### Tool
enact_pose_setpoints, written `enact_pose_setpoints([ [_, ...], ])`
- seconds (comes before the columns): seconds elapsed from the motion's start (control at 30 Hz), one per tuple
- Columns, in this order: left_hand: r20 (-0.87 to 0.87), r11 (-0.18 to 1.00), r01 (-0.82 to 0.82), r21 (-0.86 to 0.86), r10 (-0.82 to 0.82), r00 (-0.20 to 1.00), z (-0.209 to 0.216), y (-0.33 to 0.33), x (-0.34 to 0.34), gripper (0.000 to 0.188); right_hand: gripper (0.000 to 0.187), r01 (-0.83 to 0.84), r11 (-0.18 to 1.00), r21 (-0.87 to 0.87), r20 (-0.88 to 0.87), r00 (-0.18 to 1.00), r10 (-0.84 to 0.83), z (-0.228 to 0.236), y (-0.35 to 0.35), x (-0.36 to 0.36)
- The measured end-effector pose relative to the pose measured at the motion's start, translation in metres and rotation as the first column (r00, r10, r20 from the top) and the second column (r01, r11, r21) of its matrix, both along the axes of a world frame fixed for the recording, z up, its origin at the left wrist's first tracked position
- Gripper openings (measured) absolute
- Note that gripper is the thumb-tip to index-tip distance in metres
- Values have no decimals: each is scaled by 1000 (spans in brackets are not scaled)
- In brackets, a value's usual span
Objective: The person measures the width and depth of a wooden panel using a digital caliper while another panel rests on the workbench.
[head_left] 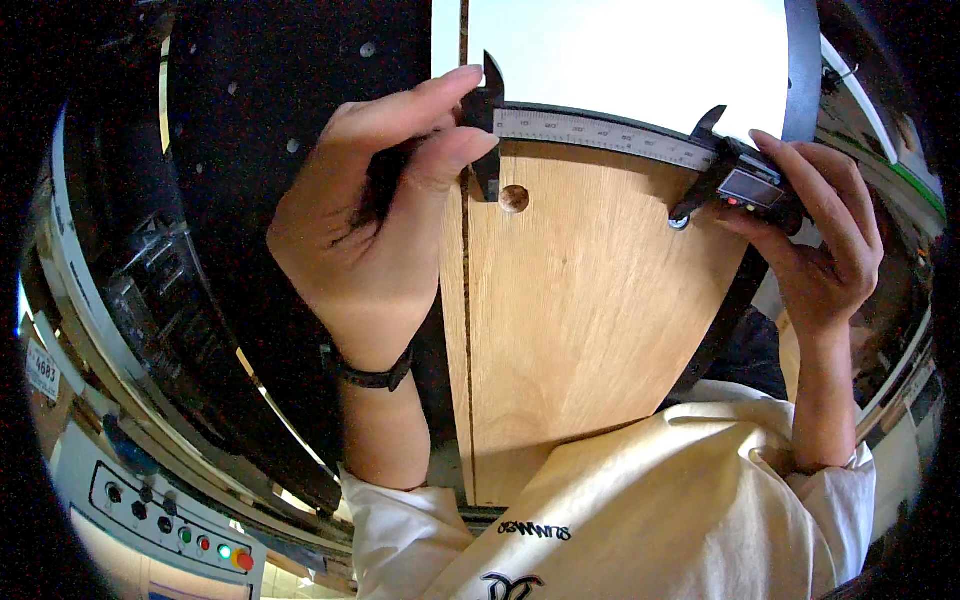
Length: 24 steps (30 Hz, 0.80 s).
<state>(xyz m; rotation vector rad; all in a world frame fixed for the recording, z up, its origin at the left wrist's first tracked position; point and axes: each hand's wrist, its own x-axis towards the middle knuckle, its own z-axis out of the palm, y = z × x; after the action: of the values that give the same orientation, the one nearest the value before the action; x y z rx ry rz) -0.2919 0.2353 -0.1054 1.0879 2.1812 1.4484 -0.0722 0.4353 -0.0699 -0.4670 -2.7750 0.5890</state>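
Note:
A digital caliper (600, 133) lies spread across a wood-grain board (580, 320), its scale running from left to right. My left hand (375, 190), with a dark band on the wrist, pinches the fixed-jaw end between thumb and index finger near the board's left edge. My right hand (825, 215) grips the sliding head with its small display. One lower jaw reaches down beside a round hole (514, 199) in the board. The other lower jaw touches or overlaps a small metal-looking round fitting (679, 222) on the right; which of these I cannot tell.
Beyond the caliper lies a bright white surface (640, 50). A dark panel with several round spots (300, 70) stretches along the left. At the lower left is a control panel (165, 515) with several knobs, coloured buttons and a red one. My light shirt (640, 500) borders the board's near end.

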Motion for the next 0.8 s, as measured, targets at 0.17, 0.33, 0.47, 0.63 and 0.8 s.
enact_pose_setpoints([
  [0.17,-11,997,21,77,-20,1000,-6,-7,-10,27,61,2,1000,-29,-9,1000,-2,1,-5,-6],
  [0.33,-15,999,12,37,-12,1000,-2,-7,-12,28,62,-17,999,-30,-17,1000,17,-2,-2,-9],
  [0.47,-15,999,7,35,-7,1000,-2,-2,-10,28,62,-15,1000,-8,19,1000,15,3,2,-6],
  [0.63,-20,999,20,-34,-21,1000,5,-4,-12,27,62,8,993,-119,48,999,-2,10,-3,-11],
  [0.8,-5,973,179,145,-180,984,-6,2,-17,31,61,-48,986,-160,39,998,55,22,-17,-47],
])
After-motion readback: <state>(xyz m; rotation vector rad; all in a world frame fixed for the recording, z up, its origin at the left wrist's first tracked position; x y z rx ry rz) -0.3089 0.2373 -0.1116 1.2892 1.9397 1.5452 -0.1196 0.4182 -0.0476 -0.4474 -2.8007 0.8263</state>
